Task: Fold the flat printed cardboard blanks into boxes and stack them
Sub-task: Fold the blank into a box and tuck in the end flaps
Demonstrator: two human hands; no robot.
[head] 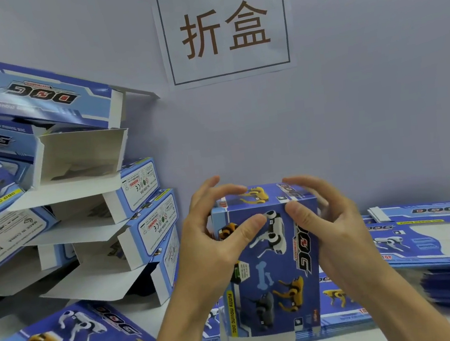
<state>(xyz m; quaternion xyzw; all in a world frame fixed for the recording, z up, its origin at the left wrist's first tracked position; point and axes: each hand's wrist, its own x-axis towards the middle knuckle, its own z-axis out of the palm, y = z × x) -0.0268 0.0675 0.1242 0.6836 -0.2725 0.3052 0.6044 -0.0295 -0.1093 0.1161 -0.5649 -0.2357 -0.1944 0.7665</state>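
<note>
Two hands, left hand [213, 246] and right hand [332, 230], grip an upright blue box [271, 267] (thumbs pressing its front) above flat blanks [439, 242], with folded boxes [83, 189] stacked left beneath a wall sign [225, 27].

Bright even light, soft shadows, wide-angle edge bending, slight blur

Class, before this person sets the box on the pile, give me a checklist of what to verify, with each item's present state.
1. Both hands grip the box: left hand, right hand: ok.
2. Top end folded shut: ok.
3. Bottom flap tucked in: not ok, it hangs loose.
4. Stack of folded boxes steady enough: cannot tell; it leans.
5. Flat blanks left for the next fold: ok.
</note>
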